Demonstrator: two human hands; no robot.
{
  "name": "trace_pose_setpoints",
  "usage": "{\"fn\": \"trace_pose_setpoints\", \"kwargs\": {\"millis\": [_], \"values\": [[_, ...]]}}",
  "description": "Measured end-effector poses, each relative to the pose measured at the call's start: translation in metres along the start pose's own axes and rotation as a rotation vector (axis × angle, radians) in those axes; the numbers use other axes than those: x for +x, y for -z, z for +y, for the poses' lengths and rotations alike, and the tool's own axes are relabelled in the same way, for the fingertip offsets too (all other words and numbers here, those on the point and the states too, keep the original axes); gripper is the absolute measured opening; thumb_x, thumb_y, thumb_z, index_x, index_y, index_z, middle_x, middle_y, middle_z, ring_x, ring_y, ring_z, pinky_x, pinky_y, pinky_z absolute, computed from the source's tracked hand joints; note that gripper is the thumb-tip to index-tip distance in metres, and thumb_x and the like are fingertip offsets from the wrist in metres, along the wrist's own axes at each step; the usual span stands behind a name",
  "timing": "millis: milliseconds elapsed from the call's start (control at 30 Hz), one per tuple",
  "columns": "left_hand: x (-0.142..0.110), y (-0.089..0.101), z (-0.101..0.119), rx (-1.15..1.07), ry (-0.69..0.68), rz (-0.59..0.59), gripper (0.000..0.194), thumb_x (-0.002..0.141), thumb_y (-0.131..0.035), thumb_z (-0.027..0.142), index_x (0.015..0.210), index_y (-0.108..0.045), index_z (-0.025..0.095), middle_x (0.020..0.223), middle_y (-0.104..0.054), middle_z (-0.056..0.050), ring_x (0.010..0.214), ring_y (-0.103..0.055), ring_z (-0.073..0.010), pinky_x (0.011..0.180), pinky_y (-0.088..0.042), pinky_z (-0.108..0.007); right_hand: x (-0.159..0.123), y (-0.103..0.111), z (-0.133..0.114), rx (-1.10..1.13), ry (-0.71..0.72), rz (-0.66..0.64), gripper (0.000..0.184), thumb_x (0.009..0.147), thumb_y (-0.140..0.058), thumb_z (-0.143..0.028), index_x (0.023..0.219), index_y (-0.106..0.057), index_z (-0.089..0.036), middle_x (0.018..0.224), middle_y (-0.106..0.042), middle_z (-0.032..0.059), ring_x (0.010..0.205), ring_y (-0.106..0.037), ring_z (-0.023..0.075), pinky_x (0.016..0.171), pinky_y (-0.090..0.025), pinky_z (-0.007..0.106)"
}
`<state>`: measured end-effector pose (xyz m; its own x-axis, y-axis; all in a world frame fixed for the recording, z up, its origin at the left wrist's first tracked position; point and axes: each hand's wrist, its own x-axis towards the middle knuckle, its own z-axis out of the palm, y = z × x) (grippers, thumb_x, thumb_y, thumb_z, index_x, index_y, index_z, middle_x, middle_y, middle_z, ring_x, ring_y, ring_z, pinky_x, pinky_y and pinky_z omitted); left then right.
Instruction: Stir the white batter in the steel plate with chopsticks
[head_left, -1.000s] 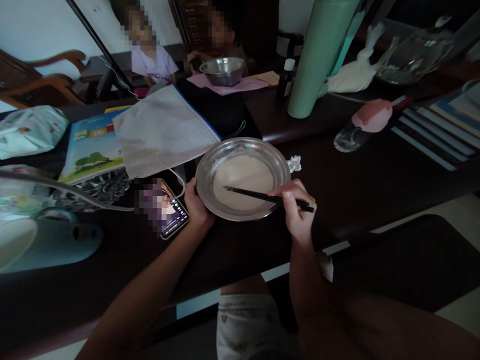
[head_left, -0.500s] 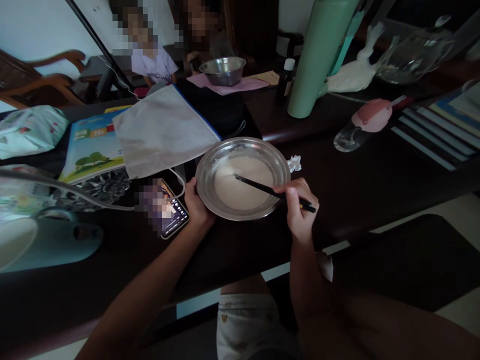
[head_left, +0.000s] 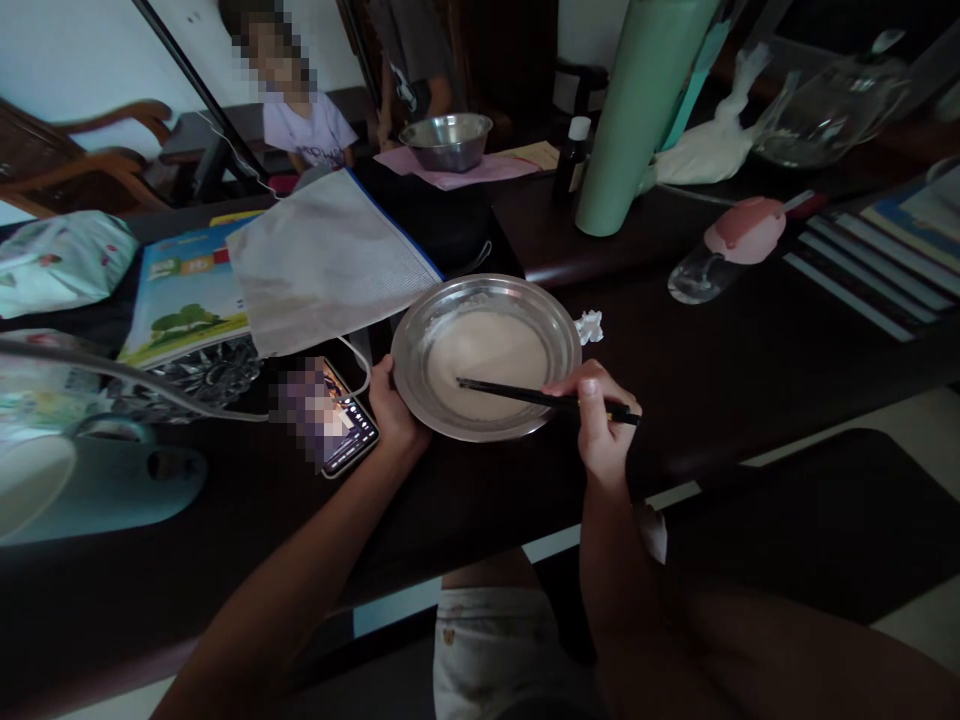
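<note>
Bowl (head_left: 411, 340) | shiny metal, pale liquid (head_left: 491, 350) | left hand (head_left: 397, 415) gripping it | right hand (head_left: 602, 420) gripping chopsticks (head_left: 510, 390)

We are seeing dim light: soft glare is catching the steel bowl (head_left: 564, 355), the phone screen (head_left: 349, 435) is glowing, and wide-angle distortion is stretching the blue vessel (head_left: 142, 490) near the front edge of the table (head_left: 472, 500).

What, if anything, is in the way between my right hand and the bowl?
Nothing visible. The chopsticks in your right hand reach over the bowl to the pale mixture. The white scrap lies beside it, off that line; your left hand holds the opposite side.
</note>
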<state>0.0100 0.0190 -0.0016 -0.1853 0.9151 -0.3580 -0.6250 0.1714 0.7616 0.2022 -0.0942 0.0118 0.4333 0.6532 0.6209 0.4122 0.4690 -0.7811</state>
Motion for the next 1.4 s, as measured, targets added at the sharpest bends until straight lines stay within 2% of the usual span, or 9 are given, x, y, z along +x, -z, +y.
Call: {"fn": "trace_pose_setpoints", "kwargs": {"millis": [100,267,433,600,800,933,1100,1267,1400], "values": [[0.002,0.002,-0.002,0.01,-0.017,-0.001,0.025,0.082,-0.076,0.049,0.079,-0.073,0.024,0.078,-0.077,0.001,0.077,-0.072,-0.0208,0.082,-0.06,-0.033,0.0,0.0,-0.001,-0.031,0.032,-0.067,0.036,0.112,-0.058,-0.037,0.084,-0.08,-0.029,0.08,-0.082,0.0004,0.08,-0.076,0.0215,0.079,-0.056,0.043],[0.0,-0.001,0.0,-0.011,0.004,0.028,0.023,0.083,-0.073,0.045,0.076,-0.074,0.023,0.078,-0.078,-0.001,0.074,-0.07,-0.0206,0.083,-0.06,-0.034,0.0,0.0,-0.001,-0.016,0.016,0.041,0.04,0.112,-0.057,-0.039,0.082,-0.079,-0.028,0.076,-0.079,0.0012,0.074,-0.073,0.0211,0.074,-0.054,0.042],[0.0,0.0,0.0,0.001,-0.004,0.012,0.024,0.084,-0.074,0.047,0.078,-0.074,0.024,0.079,-0.077,0.0,0.076,-0.071,-0.0205,0.08,-0.059,-0.032,0.001,0.0,-0.003,-0.04,0.022,-0.072,0.039,0.112,-0.057,-0.038,0.082,-0.08,-0.029,0.078,-0.081,0.0007,0.078,-0.074,0.0215,0.076,-0.056,0.042],[0.001,0.001,-0.001,0.006,-0.011,-0.007,0.025,0.083,-0.076,0.048,0.076,-0.073,0.024,0.078,-0.077,0.0,0.075,-0.071,-0.0199,0.08,-0.059,-0.031,0.0,0.0,0.0,-0.02,0.02,0.049,0.037,0.112,-0.058,-0.035,0.084,-0.08,-0.029,0.079,-0.081,0.0005,0.076,-0.073,0.0206,0.074,-0.055,0.041],[-0.004,-0.005,0.002,-0.012,0.009,0.033,0.021,0.083,-0.071,0.042,0.074,-0.073,0.023,0.074,-0.076,0.001,0.072,-0.069,-0.0191,0.075,-0.058,-0.03,0.0,0.0,-0.001,-0.04,0.034,-0.055,0.035,0.111,-0.059,-0.036,0.085,-0.081,-0.029,0.08,-0.082,0.0001,0.08,-0.075,0.0213,0.077,-0.056,0.042],[-0.001,-0.002,0.001,0.012,-0.009,0.009,0.023,0.084,-0.072,0.046,0.077,-0.073,0.024,0.077,-0.077,0.0,0.078,-0.071,-0.0213,0.082,-0.059,-0.032,-0.001,0.001,-0.001,-0.051,0.002,0.042,0.043,0.112,-0.055,-0.042,0.079,-0.078,-0.028,0.075,-0.078,0.0014,0.073,-0.072,0.021,0.075,-0.055,0.042],[0.0,0.001,0.0,0.012,-0.01,-0.012,0.024,0.081,-0.076,0.047,0.082,-0.075,0.024,0.081,-0.077,0.0,0.081,-0.073,-0.022,0.085,-0.059,-0.034,0.001,0.0,-0.002,-0.044,0.009,-0.061,0.039,0.112,-0.057,-0.038,0.081,-0.079,-0.028,0.077,-0.08,0.0006,0.078,-0.074,0.0213,0.077,-0.056,0.041],[0.0,0.002,0.0,0.028,0.007,-0.015,0.025,0.085,-0.076,0.049,0.08,-0.074,0.024,0.08,-0.077,-0.002,0.082,-0.072,-0.0241,0.084,-0.06,-0.037,0.0,0.001,-0.001,-0.014,0.016,0.042,0.037,0.112,-0.058,-0.035,0.083,-0.079,-0.028,0.078,-0.079,0.0003,0.075,-0.073,0.0206,0.075,-0.055,0.041],[0.003,0.006,-0.001,0.048,-0.005,-0.024,0.028,0.084,-0.081,0.052,0.082,-0.073,0.025,0.08,-0.076,-0.001,0.087,-0.074,-0.0264,0.084,-0.059,-0.037,-0.001,0.001,-0.001,0.002,0.009,-0.04,0.039,0.113,-0.056,-0.038,0.082,-0.078,-0.029,0.076,-0.079,0.0002,0.074,-0.074,0.0212,0.075,-0.056,0.043]]}}
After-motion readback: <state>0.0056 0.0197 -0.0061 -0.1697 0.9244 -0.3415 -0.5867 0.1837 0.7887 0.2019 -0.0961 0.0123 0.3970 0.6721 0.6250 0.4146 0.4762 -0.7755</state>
